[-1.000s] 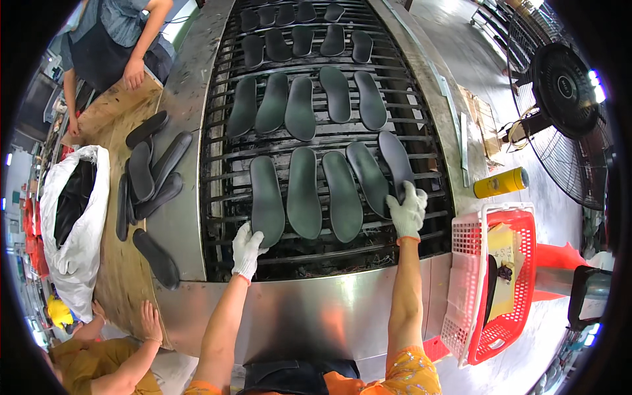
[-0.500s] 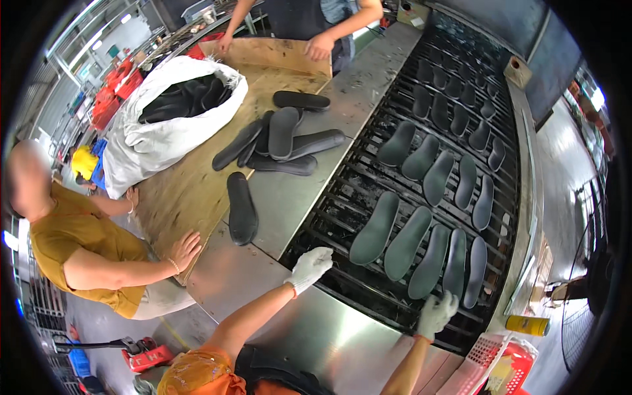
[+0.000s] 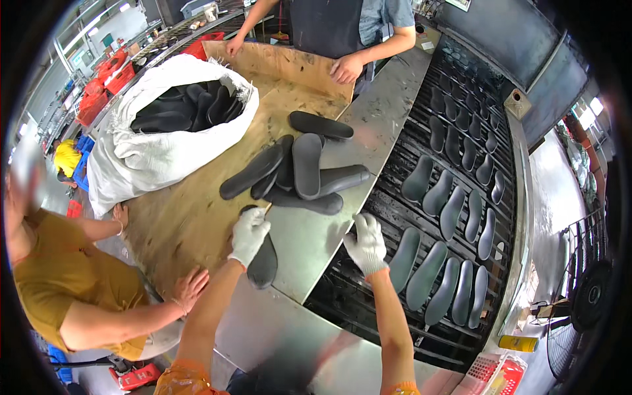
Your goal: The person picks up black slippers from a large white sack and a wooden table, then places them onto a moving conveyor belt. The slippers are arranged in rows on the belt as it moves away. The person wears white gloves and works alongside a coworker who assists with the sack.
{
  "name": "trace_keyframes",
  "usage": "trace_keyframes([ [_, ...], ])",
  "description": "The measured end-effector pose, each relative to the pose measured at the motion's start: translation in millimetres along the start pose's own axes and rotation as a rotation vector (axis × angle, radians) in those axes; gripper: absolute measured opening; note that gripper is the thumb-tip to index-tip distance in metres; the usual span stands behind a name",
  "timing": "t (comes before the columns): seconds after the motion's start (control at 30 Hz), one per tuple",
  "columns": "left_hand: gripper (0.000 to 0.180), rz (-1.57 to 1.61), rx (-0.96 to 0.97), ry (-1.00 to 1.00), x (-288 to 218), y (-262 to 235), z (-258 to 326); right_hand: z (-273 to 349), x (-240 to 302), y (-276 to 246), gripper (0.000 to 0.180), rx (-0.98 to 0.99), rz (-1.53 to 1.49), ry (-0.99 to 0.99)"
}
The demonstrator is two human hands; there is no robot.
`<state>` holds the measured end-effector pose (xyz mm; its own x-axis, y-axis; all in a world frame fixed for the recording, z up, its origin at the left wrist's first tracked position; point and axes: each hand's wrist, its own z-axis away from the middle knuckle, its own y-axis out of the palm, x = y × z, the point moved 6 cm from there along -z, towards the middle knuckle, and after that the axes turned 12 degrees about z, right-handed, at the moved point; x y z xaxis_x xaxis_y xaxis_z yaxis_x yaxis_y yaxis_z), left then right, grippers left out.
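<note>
Both my hands wear white knitted gloves. My left hand (image 3: pixel 249 235) is on a dark insole (image 3: pixel 263 264) lying at the wooden board's edge; its fingers are bent over the upper part and hide its middle. My right hand (image 3: pixel 366 244) is over the near left edge of the slatted conveyor (image 3: pixel 342 296), fingers loosely bent, thumb apart, with nothing visible in it. Beside it, a row of grey-green insoles (image 3: pixel 426 276) lies on the slats, with more rows farther back. Ahead of my left hand lies a loose pile of dark insoles (image 3: pixel 307 166).
A white woven sack (image 3: pixel 164 158) full of dark insoles stands on the wooden board (image 3: pixel 178 217). A person in a mustard shirt (image 3: pixel 85 283) leans on the board at left; another in a dark apron (image 3: pixel 326 26) stands behind it. A red-and-white basket (image 3: pixel 490 375) is at lower right.
My left hand has moved from the conveyor's near corner up-left onto the single insole. My right hand has left the near row and moved left and away. The view has shifted.
</note>
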<state>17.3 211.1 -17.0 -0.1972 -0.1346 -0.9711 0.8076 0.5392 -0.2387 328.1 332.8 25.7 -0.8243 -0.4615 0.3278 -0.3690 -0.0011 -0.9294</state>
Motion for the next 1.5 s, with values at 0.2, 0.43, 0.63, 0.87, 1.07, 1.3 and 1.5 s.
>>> trace_keyframes([
  [0.2, 0.072, -0.465, 0.022, 0.195, -17, -32, -107, -192, 13, 40, 0.076, 0.05, 0.176, -0.076],
  [0.43, 0.103, -0.648, 0.349, 0.069, -8, -15, -189, -338, 1, 105, 0.095, 0.082, 0.347, -0.006],
  [0.63, 0.105, -0.533, 0.393, 0.135, -5, -9, -181, -304, 17, 120, 0.071, 0.095, 0.199, -0.004],
  [0.87, 0.106, -0.522, 0.534, 0.173, -16, -12, -70, -144, 42, 91, 0.067, 0.156, 0.247, 0.124],
  [1.07, 0.11, -0.628, 0.624, 0.077, -16, -37, 30, -21, 75, 82, 0.073, 0.191, 0.193, 0.302],
  [1.3, 0.108, -0.635, 0.596, -0.045, -23, -53, 85, 64, 89, 69, 0.075, 0.213, 0.066, 0.492],
  [1.5, 0.106, -0.601, 0.516, -0.062, -19, -70, 98, 118, 110, -1, 0.08, 0.33, -0.179, 0.627],
])
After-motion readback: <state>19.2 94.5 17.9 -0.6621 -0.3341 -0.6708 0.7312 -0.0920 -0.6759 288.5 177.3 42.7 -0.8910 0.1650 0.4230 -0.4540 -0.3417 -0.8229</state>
